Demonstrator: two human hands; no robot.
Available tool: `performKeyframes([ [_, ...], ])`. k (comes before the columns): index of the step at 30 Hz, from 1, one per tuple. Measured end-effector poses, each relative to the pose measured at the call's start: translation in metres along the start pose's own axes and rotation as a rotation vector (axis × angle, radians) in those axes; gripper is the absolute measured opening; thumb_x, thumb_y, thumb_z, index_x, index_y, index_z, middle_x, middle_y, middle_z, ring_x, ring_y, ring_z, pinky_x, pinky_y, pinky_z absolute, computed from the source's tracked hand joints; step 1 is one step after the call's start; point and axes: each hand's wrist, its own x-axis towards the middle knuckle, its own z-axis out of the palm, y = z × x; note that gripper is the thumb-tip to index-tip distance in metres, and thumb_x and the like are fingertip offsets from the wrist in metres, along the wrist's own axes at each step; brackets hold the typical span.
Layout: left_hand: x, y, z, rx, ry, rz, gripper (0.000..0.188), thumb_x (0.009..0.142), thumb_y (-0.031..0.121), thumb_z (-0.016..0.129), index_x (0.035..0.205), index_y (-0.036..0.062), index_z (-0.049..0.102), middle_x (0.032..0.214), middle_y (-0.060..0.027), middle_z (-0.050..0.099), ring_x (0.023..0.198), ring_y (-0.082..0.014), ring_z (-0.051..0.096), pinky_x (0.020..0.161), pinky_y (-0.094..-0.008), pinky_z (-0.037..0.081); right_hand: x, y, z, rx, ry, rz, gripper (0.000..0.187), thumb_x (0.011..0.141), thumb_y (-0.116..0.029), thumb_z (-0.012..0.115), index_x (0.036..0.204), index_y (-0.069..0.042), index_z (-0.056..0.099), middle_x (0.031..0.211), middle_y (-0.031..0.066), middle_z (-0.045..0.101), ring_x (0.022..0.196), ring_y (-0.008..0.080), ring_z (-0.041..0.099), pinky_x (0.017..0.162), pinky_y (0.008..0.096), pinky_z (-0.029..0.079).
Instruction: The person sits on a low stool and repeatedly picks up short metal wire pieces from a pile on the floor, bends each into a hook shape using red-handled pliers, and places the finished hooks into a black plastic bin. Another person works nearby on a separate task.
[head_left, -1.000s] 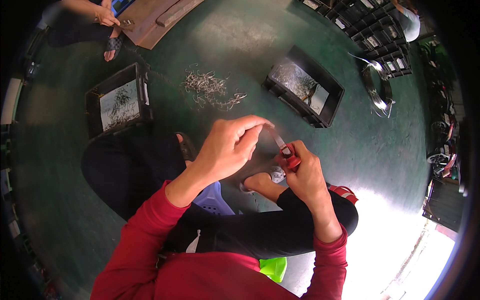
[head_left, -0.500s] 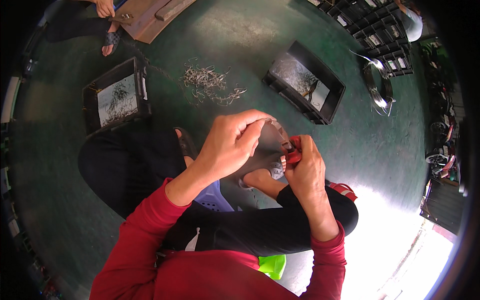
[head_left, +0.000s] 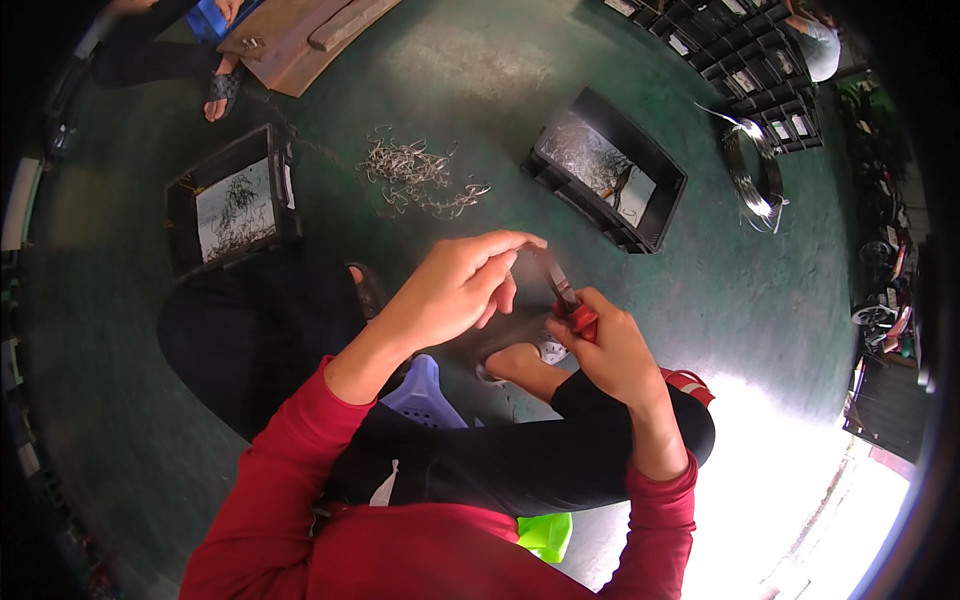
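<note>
My right hand (head_left: 622,350) is wrapped round the red handles of a pair of pliers (head_left: 560,285). Their metal jaws point up and to the left, toward my left hand (head_left: 455,290). The left index finger reaches out to the jaw tips, with the thumb just below it and the other fingers curled. Anything pinched there is too small and blurred to make out. Beyond my hands, a loose pile of bent wire hooks (head_left: 410,170) lies on the green floor.
A black crate (head_left: 283,205) with small dark pieces stands left, another black crate (head_left: 655,225) right of the pile. A wire coil (head_left: 745,175) and stacked crates (head_left: 760,70) are far right. Far left, a person sits by a wooden board (head_left: 285,50). A purple plastic stool (head_left: 425,395) stands below my arms.
The pliers have turned, so their jaws show more plainly, and my right hand has dropped slightly. My left index finger has straightened, the thumb drawing back from its tip. The other person's hand moved up.
</note>
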Motion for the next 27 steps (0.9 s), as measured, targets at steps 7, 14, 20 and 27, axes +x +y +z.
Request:
performKeyframes([
  [7, 0.003, 0.003, -0.012, -0.221, -0.176, -0.178, 0.033, 0.101, 0.01, 0.042, 0.127, 0.0009, 0.059, 0.057, 0.0032, 0.045, 0.047, -0.0031, 0.035, 0.043, -0.0203, 0.027, -0.004, -0.001, -0.008, 0.063, -0.11, 0.005, 0.034, 0.087, -0.026, 0.07, 0.102, 0.002, 0.06, 0.081, 0.0197, 0.066, 0.075, 0.0332, 0.066, 0.07, 0.0361, 0.05],
  [14, -0.004, 0.004, 0.001, -0.026, -0.099, -0.084, 0.032, 0.1, 0.008, 0.04, 0.123, 0.0011, 0.061, 0.058, 0.0039, 0.045, 0.048, -0.0023, 0.036, 0.043, -0.0206, 0.028, -0.004, 0.003, 0.003, -0.001, 0.039, -0.081, 0.022, 0.085, -0.011, 0.072, 0.098, 0.002, 0.06, 0.075, 0.016, 0.064, 0.066, 0.0233, 0.06, 0.068, 0.0335, 0.049],
  [20, -0.007, -0.005, 0.011, 0.055, 0.039, -0.021, 0.03, 0.099, 0.008, 0.042, 0.117, 0.0015, 0.064, 0.059, 0.0035, 0.046, 0.052, -0.0024, 0.038, 0.047, -0.0214, 0.03, -0.002, 0.004, 0.014, 0.011, 0.134, -0.111, 0.018, 0.082, -0.004, 0.071, 0.094, 0.001, 0.058, 0.079, 0.0166, 0.067, 0.073, 0.0317, 0.067, 0.068, 0.0351, 0.051],
  [27, -0.009, -0.006, 0.015, 0.061, 0.1, -0.009, 0.03, 0.099, 0.008, 0.042, 0.116, 0.0011, 0.065, 0.058, 0.0026, 0.046, 0.051, -0.0021, 0.038, 0.047, -0.0221, 0.03, 0.005, 0.008, 0.023, -0.03, 0.214, -0.128, 0.022, 0.078, -0.009, 0.072, 0.093, -0.001, 0.058, 0.079, 0.019, 0.068, 0.076, 0.0382, 0.067, 0.065, 0.0394, 0.052],
])
